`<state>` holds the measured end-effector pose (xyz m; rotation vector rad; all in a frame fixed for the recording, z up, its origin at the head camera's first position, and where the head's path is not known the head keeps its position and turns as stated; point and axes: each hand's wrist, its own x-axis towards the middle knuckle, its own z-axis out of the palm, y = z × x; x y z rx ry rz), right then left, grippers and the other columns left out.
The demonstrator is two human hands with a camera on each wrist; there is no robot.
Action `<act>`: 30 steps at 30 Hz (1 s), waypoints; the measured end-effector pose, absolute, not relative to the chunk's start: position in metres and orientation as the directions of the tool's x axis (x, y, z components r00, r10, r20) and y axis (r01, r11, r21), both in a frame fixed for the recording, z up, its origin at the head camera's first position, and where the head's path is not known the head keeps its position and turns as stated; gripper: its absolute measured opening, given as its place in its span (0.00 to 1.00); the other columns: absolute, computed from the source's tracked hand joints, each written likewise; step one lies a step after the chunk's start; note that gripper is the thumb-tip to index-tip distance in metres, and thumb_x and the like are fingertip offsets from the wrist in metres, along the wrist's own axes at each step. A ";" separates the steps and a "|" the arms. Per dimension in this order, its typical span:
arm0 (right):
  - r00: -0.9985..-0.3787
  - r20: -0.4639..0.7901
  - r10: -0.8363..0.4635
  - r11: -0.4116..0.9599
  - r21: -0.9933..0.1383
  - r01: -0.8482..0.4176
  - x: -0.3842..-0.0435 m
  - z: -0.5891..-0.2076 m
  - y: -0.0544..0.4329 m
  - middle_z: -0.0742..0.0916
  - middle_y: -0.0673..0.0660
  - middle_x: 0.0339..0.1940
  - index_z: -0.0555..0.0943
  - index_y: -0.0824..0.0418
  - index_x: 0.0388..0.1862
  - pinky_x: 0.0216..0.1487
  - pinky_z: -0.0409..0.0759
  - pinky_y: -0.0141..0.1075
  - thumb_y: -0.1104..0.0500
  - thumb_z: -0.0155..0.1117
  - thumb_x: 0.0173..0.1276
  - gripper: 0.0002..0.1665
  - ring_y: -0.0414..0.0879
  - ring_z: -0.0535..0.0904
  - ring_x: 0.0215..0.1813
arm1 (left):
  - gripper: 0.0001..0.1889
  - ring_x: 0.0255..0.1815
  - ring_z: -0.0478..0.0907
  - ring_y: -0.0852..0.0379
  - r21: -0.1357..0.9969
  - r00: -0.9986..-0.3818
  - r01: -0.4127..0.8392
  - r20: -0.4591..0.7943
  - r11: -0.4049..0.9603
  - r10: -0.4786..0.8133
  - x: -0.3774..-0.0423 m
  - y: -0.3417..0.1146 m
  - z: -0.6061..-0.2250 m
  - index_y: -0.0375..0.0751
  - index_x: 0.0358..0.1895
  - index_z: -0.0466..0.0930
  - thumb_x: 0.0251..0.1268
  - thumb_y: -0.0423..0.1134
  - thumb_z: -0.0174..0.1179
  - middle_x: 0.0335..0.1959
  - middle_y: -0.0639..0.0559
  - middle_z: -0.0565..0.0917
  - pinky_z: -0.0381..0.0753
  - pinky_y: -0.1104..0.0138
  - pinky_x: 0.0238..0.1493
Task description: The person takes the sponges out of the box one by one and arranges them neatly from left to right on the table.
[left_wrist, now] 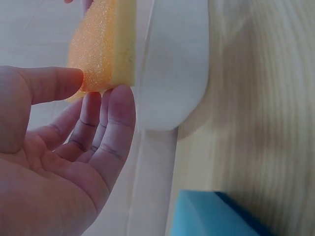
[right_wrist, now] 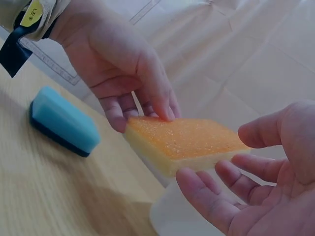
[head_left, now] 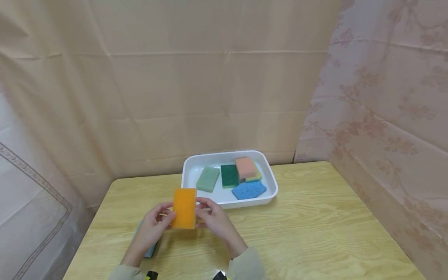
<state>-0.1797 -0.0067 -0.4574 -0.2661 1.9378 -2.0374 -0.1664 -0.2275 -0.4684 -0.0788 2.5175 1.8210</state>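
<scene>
An orange sponge [head_left: 184, 209] with a pale yellow underside is held up between both hands, over the table by the tray's front left corner. My left hand [head_left: 155, 224] pinches its left end, thumb on the orange face and fingers behind, as the left wrist view shows. On the opposite end is my right hand [head_left: 218, 221], its thumb [right_wrist: 261, 132] at the sponge's corner and fingers along the pale edge. A light blue sponge [right_wrist: 64, 120] with a dark pad lies on the table near the left forearm, which partly hides it in the head view.
Behind the hands stands a white tray [head_left: 229, 203] holding several sponges: pale green [head_left: 208, 179], dark green [head_left: 229, 176], pink [head_left: 245, 167], yellow [head_left: 258, 175] and blue [head_left: 249, 190]. The pink one overlaps the yellow. Cloth curtains [head_left: 196, 77] hang around the wooden table [head_left: 315, 225].
</scene>
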 end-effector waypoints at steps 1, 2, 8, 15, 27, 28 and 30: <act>-0.931 -0.087 -0.355 -0.026 -0.994 0.103 -0.179 -0.459 -0.008 0.78 0.56 0.51 0.73 0.60 0.67 0.49 0.85 0.48 0.56 0.58 0.76 0.23 0.50 0.80 0.46 | 0.21 0.38 0.77 0.52 0.947 -0.998 -0.059 -0.055 0.316 -0.019 -0.164 -0.229 -0.469 0.37 0.62 0.75 0.70 0.42 0.63 0.43 0.43 0.78 0.85 0.65 0.39; -0.929 -0.091 -0.359 -0.025 -0.994 0.108 -0.178 -0.460 -0.009 0.78 0.56 0.51 0.73 0.61 0.66 0.48 0.85 0.48 0.57 0.58 0.76 0.23 0.49 0.80 0.46 | 0.21 0.38 0.77 0.52 0.945 -0.998 -0.055 -0.054 0.323 -0.014 -0.162 -0.230 -0.470 0.37 0.62 0.75 0.70 0.42 0.63 0.43 0.43 0.78 0.85 0.65 0.38; -0.913 -0.124 -0.389 -0.016 -0.990 0.141 -0.169 -0.471 -0.018 0.79 0.55 0.48 0.73 0.62 0.66 0.46 0.85 0.49 0.58 0.59 0.75 0.23 0.51 0.80 0.45 | 0.21 0.36 0.76 0.54 0.917 -0.999 -0.052 -0.053 0.396 -0.008 -0.148 -0.241 -0.475 0.36 0.61 0.75 0.70 0.41 0.63 0.42 0.46 0.79 0.84 0.66 0.36; -0.891 -0.161 -0.425 0.046 -0.987 0.156 -0.162 -0.475 -0.026 0.80 0.53 0.46 0.75 0.58 0.66 0.43 0.86 0.47 0.56 0.60 0.75 0.23 0.49 0.81 0.42 | 0.19 0.33 0.77 0.57 0.857 -0.998 -0.055 -0.046 0.512 -0.030 -0.137 -0.249 -0.480 0.36 0.59 0.77 0.70 0.40 0.63 0.40 0.48 0.81 0.80 0.69 0.33; -0.846 -0.214 -0.488 0.086 -0.977 0.197 -0.163 -0.490 -0.033 0.81 0.53 0.44 0.74 0.59 0.67 0.41 0.86 0.46 0.56 0.60 0.75 0.24 0.52 0.80 0.42 | 0.16 0.31 0.78 0.56 0.827 -0.993 -0.111 -0.110 0.552 -0.035 -0.134 -0.260 -0.491 0.35 0.57 0.77 0.69 0.35 0.63 0.38 0.48 0.81 0.82 0.68 0.31; -0.845 -0.218 -0.489 0.091 -0.976 0.199 -0.163 -0.491 -0.034 0.81 0.53 0.43 0.74 0.58 0.67 0.41 0.86 0.46 0.56 0.60 0.75 0.24 0.52 0.80 0.42 | 0.17 0.31 0.78 0.56 0.821 -0.994 -0.107 -0.107 0.560 -0.033 -0.133 -0.261 -0.493 0.34 0.57 0.78 0.69 0.35 0.63 0.38 0.48 0.81 0.81 0.68 0.31; -0.842 -0.228 -0.489 0.102 -0.974 0.204 -0.163 -0.494 -0.034 0.81 0.53 0.43 0.74 0.58 0.67 0.41 0.86 0.46 0.56 0.61 0.74 0.24 0.51 0.80 0.41 | 0.16 0.30 0.78 0.57 0.809 -0.993 -0.110 -0.108 0.577 -0.039 -0.133 -0.261 -0.495 0.35 0.56 0.78 0.68 0.35 0.63 0.37 0.50 0.81 0.81 0.69 0.30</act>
